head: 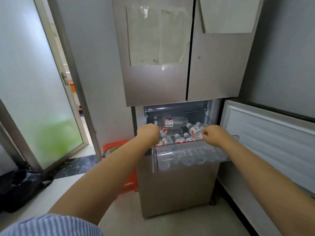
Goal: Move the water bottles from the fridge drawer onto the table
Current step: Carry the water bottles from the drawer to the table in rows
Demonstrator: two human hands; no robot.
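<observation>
The fridge drawer (172, 156), clear plastic, is pulled out below the closed upper doors and holds several small water bottles with red and white labels (172, 122). My left hand (148, 132) reaches into the drawer's left side with its fingers curled down among the bottles; what they grip is hidden. My right hand (214, 134) is at the drawer's right side, fingers closed on one water bottle (196, 132) that lies tilted on top of the pile.
The lower fridge door (265, 140) stands open at the right. A red bag (119, 145) sits on the floor left of the fridge. A black bag (18, 186) lies on a pale surface at lower left, beside a frosted glass door (39, 92).
</observation>
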